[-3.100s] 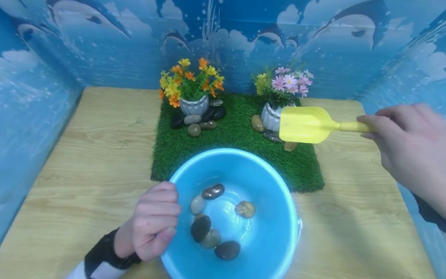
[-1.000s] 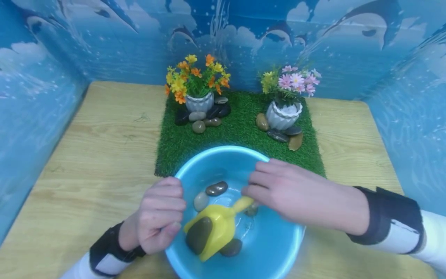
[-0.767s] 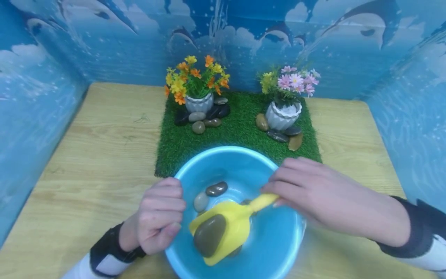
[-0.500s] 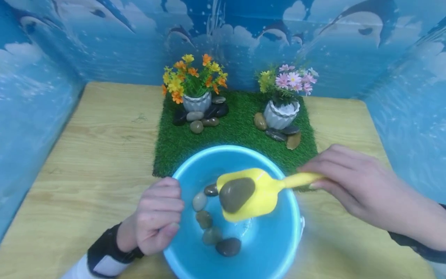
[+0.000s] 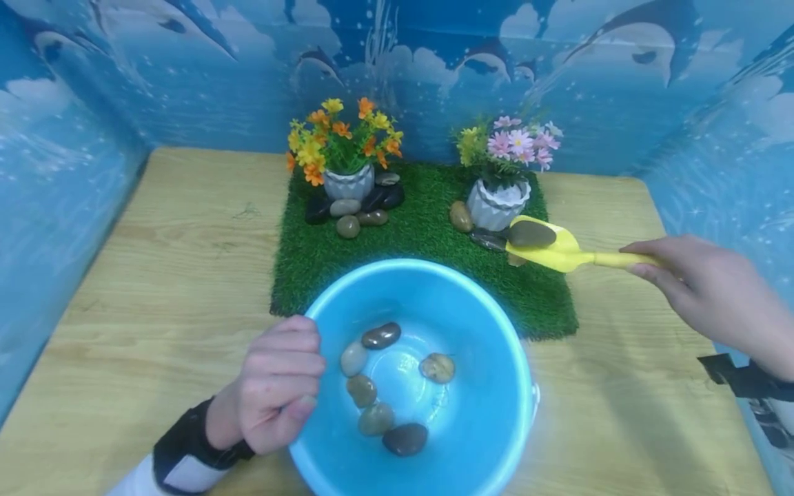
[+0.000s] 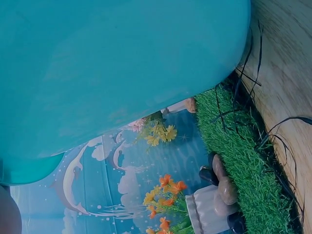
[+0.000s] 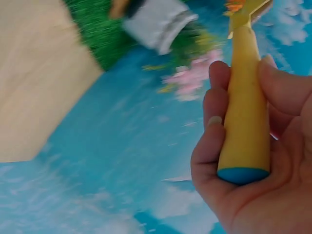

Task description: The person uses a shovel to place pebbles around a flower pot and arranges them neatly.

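My right hand [image 5: 713,289] grips the handle of a yellow shovel [image 5: 561,251], and a dark flat stone [image 5: 532,234] lies on its blade, over the right side of the grass mat. In the right wrist view the fingers [image 7: 214,131] wrap round the yellow handle [image 7: 245,107]. My left hand [image 5: 273,386] holds the left rim of the blue bucket [image 5: 521,358] with curled fingers. Inside the bucket lie several stones, among them a dark one [image 5: 405,439] and a tan one [image 5: 438,368]. The bucket's outer wall [image 6: 122,63] fills much of the left wrist view.
Behind the bucket lies a green grass mat [image 5: 422,227]. On it stand a pot with orange and yellow flowers [image 5: 349,184] and a pot with pink flowers [image 5: 498,203], each with stones around it. A blue dolphin-print backdrop [image 5: 422,69] surrounds the wooden table [image 5: 174,275].
The right hand dipped the shovel into the bucket, lifted out the dark stone and carried it up and right, beyond the rim. The left hand has stayed on the rim.
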`<state>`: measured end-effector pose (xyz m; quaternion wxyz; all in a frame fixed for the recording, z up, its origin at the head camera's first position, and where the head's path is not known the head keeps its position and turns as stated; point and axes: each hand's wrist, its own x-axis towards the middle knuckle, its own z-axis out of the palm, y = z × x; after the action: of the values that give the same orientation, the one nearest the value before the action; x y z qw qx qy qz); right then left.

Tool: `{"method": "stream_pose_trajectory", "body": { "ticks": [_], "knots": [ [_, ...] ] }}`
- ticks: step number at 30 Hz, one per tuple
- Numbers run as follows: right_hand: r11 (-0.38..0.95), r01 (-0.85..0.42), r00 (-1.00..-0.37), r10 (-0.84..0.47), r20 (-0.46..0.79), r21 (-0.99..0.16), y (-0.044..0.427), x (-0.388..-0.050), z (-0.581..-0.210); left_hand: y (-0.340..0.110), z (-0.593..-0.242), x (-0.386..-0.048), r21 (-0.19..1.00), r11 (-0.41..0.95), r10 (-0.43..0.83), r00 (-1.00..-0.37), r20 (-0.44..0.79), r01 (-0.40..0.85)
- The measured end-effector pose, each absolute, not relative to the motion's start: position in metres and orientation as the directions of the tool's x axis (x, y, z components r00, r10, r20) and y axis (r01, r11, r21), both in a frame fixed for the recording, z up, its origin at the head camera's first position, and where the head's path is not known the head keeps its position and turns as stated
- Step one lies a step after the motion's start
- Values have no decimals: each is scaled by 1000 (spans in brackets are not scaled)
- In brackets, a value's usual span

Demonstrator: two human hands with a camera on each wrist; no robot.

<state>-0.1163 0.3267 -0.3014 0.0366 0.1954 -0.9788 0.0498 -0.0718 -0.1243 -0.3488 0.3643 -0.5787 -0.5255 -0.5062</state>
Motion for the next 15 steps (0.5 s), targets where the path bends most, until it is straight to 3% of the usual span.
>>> {"method": "stream_pose_trajectory", "body": {
  "ticks": [6, 15],
  "knots": [
    [950, -309, -950, -310, -38, -44, 338, -134, -323, -126, -351, -72, 110, -189, 240, -63, 969, 976],
    [937, -350, -937, -350, -22, -2, 332, -145, -332, -124, -346, -73, 101, -191, 241, -53, 969, 976]
  ]
}}
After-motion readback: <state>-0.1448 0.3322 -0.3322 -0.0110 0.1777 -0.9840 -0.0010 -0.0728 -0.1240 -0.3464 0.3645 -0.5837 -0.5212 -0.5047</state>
